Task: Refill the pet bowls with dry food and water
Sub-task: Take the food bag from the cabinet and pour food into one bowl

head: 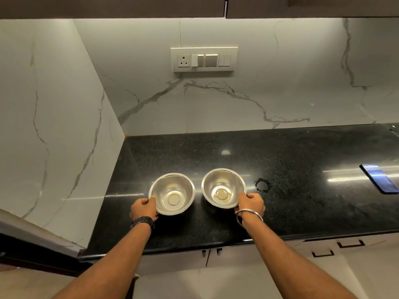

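Head view. Two steel bowls stand side by side at the near middle of a black speckled counter (280, 156), close together but apart. The left bowl (172, 194) shows a bare, shiny base. The right bowl (223, 187) holds a small patch of pale crumbs at its bottom and looks tipped a little toward the viewer; whether its base touches the counter cannot be told.

Two hands are in view, one to each bowl. The left hand (143, 209) grips the near-left rim of the left bowl, thumb laid over the edge and fingers curled beneath. The right hand (251, 203) grips the near-right rim of the right bowl in the same way. The left wrist carries one dark watch (143, 221); the right wrist carries one metal bangle (248, 214).

Just right of the right bowl lies one ring-shaped wet mark (262, 184). One dark phone (380, 178) lies flat at the far right edge, well apart from the bowls. On the white veined wall behind the counter sits one switch plate (204, 59) with a single three-hole socket at its left end. Below the counter front, two black drawer handles (350, 244) show at the right.
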A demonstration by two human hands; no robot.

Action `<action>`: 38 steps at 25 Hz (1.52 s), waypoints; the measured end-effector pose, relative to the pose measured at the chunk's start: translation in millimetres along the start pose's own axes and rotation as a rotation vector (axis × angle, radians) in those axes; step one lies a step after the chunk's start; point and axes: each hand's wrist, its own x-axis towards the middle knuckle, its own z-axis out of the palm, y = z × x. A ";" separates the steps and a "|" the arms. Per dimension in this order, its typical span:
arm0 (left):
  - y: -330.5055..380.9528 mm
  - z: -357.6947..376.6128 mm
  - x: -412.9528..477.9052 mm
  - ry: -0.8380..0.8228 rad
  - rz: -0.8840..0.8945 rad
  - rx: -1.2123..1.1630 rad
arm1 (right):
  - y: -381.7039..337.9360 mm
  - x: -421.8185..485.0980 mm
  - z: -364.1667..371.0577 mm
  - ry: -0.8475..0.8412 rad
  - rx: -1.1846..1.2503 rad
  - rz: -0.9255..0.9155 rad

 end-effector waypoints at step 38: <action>397.6 15.1 -226.8 -0.597 0.489 -0.856 | -405.5 -137.9 -70.6 -0.715 1.187 -0.114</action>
